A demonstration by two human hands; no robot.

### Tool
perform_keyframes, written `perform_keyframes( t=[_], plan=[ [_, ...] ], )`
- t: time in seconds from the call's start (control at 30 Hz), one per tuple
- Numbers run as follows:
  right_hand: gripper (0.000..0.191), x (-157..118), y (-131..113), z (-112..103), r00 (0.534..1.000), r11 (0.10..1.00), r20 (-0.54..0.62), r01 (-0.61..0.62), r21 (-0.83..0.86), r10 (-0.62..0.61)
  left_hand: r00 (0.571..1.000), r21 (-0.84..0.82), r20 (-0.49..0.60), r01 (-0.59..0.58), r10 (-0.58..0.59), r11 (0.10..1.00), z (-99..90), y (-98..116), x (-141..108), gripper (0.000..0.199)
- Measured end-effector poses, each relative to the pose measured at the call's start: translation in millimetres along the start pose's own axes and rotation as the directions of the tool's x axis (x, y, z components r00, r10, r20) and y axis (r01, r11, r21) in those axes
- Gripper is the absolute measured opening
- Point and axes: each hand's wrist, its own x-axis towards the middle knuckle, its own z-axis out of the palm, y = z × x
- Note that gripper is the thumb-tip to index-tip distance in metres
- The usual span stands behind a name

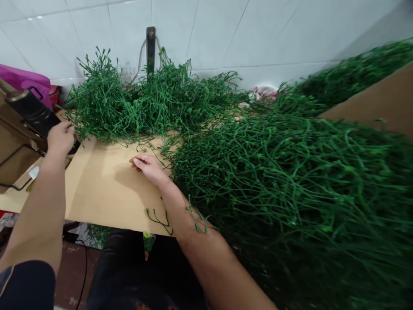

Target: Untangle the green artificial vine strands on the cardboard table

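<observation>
My left hand (61,137) is at the left, beside a black cylindrical tool (34,113) and the left end of a green stem pile (106,99). Its fingers are bent together; what they hold, if anything, is too small to tell. Over the cardboard sheet (103,185), my right hand (147,167) has its thumb and fingers drawn together, their contents hidden. A much larger heap of green plastic stems (290,168) lies to the right of that hand. A few loose stems (159,219) rest near the cardboard's front edge, and some lie across my right forearm.
Behind the stems, a dark upright bar (150,51) stands by the tiled wall (206,34). A purple bag (27,84) and a black wire frame (14,165) are at the left. Brown cardboard (374,101) rises at the right.
</observation>
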Motion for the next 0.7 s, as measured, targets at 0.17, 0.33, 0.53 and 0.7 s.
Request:
perform_keyframes(
  t=[0.17, 0.33, 0.53, 0.7],
  plan=[
    [0.018, 1, 4, -1, 0.999, 0.998, 0.009, 0.054, -0.015, -0.054, 0.959, -0.482, -0.260, -0.024, -0.116, 0.876, -33.7, 57, 26, 0.024],
    [0.034, 1, 6, -3, 0.994, 0.995, 0.041, 0.101, -0.013, -0.100, 0.901, -0.527, -0.434, -0.280, 0.030, 0.802, -89.4, 109, 53, 0.034],
    [0.048, -1, 1, -3, 0.999, 0.990, 0.010, 0.045, 0.134, -0.047, 0.897, -0.426, -0.239, -0.440, 0.371, 0.790, -88.0, 130, -12, 0.026],
    [0.044, 1, -4, -4, 0.986, 0.948, -0.145, -0.034, 0.318, 0.084, 0.917, -0.479, 0.099, -0.297, 0.387, 0.826, -0.4, 95, -101, 0.018]
  ],
)
